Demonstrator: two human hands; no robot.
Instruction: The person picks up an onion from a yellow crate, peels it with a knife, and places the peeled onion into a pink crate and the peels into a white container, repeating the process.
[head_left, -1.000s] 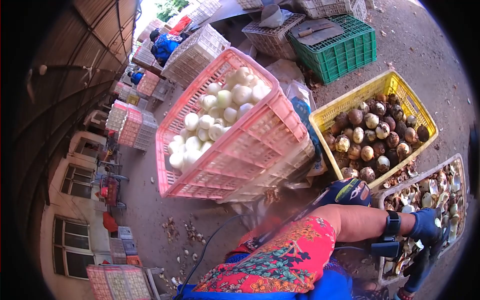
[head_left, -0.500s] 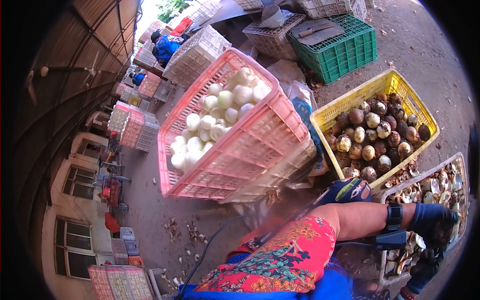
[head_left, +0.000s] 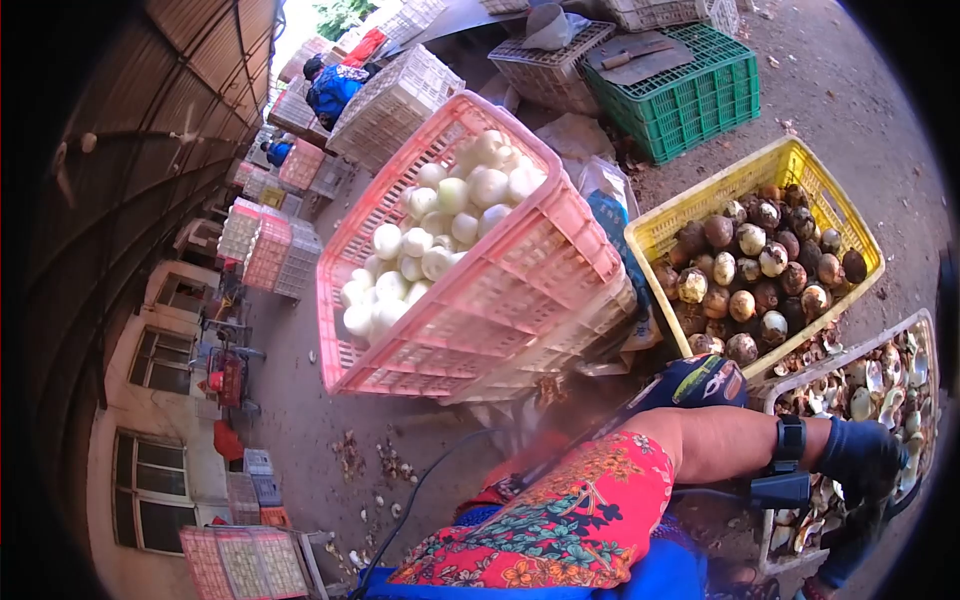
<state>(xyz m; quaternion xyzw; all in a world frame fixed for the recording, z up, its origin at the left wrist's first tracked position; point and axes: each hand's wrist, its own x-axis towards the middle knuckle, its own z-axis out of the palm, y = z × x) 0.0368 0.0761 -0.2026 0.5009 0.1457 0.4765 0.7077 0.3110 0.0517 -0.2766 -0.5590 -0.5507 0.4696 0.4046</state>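
Both my hands wear dark gloves and are close together at the right edge, above a pale crate point(head_left: 768, 530) of peel scraps point(head_left: 862, 403). My left hand point(head_left: 866, 456) is closed with its fingers curled; whatever it grips is hidden in the dark. Just below it is my right hand point(head_left: 852, 535), its fingers lost in shadow. The left wrist carries a black strap point(head_left: 790, 440) and a dark box point(head_left: 781, 491). Beside the scraps, a yellow crate point(head_left: 862, 238) holds brown, partly skinned round bulbs point(head_left: 750, 240) that look like onions.
A pink crate point(head_left: 500, 310) of peeled white bulbs point(head_left: 415, 242) stands stacked ahead of my arm. A flat blade with a handle point(head_left: 640, 55) lies on a green crate point(head_left: 680, 120). A cable point(head_left: 420, 480) crosses the floor. Another person point(head_left: 333, 90) is among far crates point(head_left: 397, 110).
My left hand has shifted slightly left and down, and its wrist has turned a little. The whole view has moved slightly. The crates look the same.
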